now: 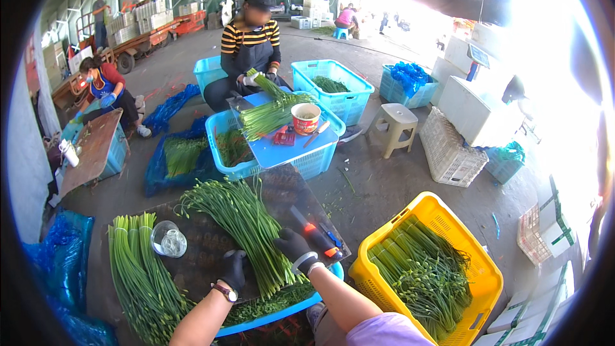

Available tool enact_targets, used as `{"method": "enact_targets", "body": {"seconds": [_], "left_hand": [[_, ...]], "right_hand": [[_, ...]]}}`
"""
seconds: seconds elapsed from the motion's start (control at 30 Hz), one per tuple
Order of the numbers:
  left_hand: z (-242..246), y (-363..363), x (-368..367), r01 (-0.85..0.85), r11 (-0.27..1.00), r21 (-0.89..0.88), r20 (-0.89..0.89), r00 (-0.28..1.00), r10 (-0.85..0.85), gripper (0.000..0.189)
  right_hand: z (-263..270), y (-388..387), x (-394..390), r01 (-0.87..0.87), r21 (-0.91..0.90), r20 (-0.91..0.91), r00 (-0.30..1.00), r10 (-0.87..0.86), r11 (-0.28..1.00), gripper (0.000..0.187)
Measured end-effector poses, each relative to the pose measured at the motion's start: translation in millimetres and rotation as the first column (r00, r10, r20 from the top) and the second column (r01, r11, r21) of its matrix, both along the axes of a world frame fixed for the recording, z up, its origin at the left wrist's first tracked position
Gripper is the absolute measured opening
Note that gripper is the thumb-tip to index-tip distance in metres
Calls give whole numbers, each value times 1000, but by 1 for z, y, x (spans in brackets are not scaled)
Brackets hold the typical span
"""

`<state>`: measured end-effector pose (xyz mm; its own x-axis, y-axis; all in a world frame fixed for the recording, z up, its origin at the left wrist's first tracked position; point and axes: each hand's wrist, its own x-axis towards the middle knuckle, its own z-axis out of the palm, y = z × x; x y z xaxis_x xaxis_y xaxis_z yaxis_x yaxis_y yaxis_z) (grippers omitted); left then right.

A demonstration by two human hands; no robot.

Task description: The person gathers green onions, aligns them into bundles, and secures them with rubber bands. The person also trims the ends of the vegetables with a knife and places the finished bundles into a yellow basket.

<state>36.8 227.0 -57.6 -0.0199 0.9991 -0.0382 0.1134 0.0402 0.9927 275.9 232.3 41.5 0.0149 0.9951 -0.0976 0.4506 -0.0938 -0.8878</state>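
A loose bunch of flowering garlic chives (240, 221) lies across a dark board (187, 269) before me, its bud ends pointing away. My left hand (234, 269), in a black glove, is curled just left of the cut stems. On their right side rests my right hand (292, 245), also black-gloved, with pale bands around the wrist. Whether either hand grips the stems is unclear. At the left are tied chive bundles (144, 274) beside a clear plastic cup (169, 239) of rubber bands. A knife (302, 218) and an orange-and-black tool (324, 242) lie at the right.
A yellow crate (427, 199) of chive bundles stands to my right. Under the board is a blue tub (269, 319) with green trimmings. Opposite, a co-worker (252, 48) holds chives over a blue board (274, 154). A plastic stool (394, 122) and white boxes (473, 110) are farther right.
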Motion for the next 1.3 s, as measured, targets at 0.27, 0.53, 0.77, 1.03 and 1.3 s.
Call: {"method": "enact_targets", "body": {"seconds": [0.27, 0.53, 0.77, 1.03, 1.3], "left_hand": [[68, -10, 37, 330, 887, 324, -565, 819, -99, 27], [80, -15, 62, 138, 989, 57, 171, 974, -146, 35], [60, -2, 53, 159, 969, -190, 159, 979, -130, 28], [48, 7, 51, 22, 969, -247, -58, 998, -38, 33], [57, 18, 56, 22, 946, -324, 103, 995, 12, 33]], "right_hand": [[-9, 0, 16, 34, -42, -68, 997, -37, 999, 33], [-18, 5, 11, -1, -9, -97, 995, 0, 1000, 24], [-19, 1, 14, 26, -105, -392, 918, -65, 994, 30], [-24, 3, 22, 26, -125, -243, 968, -56, 992, 34], [-14, 2, 10, 58, 21, 140, 988, -61, 998, 37]]}}
